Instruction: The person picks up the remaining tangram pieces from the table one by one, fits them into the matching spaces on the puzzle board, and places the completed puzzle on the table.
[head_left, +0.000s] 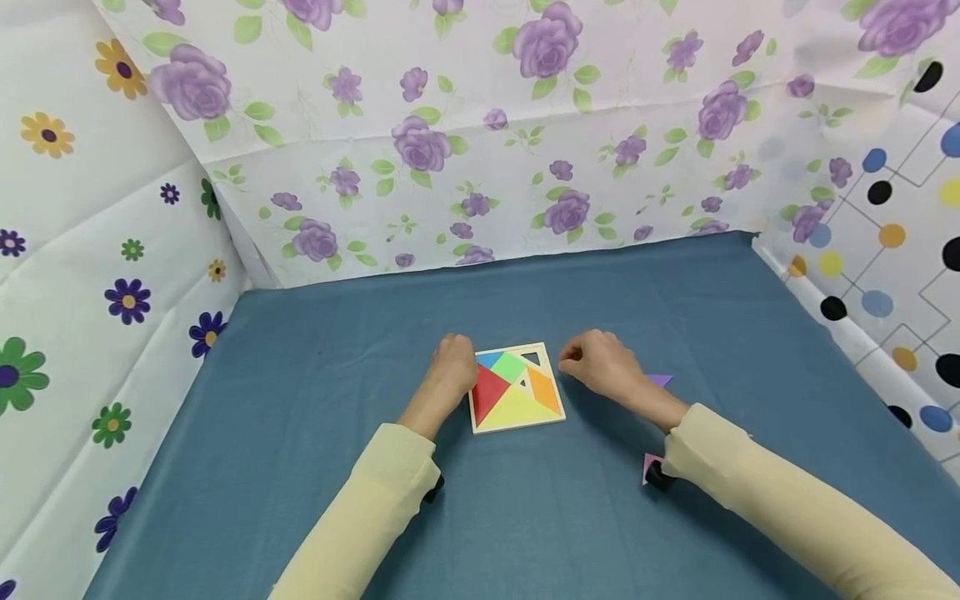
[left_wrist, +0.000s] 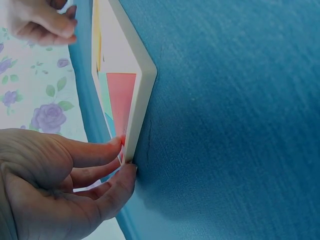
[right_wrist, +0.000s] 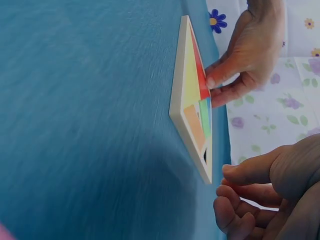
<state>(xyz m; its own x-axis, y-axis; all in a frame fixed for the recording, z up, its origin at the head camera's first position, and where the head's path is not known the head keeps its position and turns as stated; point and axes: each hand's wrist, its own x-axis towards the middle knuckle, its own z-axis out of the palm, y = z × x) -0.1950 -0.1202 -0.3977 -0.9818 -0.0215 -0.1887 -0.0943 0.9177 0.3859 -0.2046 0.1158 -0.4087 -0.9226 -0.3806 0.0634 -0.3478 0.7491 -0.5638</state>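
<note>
My left hand (head_left: 453,363) pinches the left edge of a square tangram board (head_left: 519,427), thumb over the red piece (left_wrist: 121,95). Red, yellow (head_left: 519,408), orange (head_left: 543,388), green (head_left: 508,367) and blue (head_left: 489,358) pieces lie in the board. Two triangular gaps show, a larger one at the upper right corner and a small one by the orange piece. Just right of the board hovers my right hand (head_left: 600,362), its fingers loosely curled with nothing between them. In the right wrist view that hand (right_wrist: 265,192) is apart from the board.
A purple piece (head_left: 660,380) lies on the blue cloth (head_left: 315,467) beyond my right wrist. Nearer, a pink piece (head_left: 649,463) is partly hidden by the right sleeve and a black wrist device (head_left: 660,476). Patterned sheets (head_left: 480,175) stand behind and at both sides.
</note>
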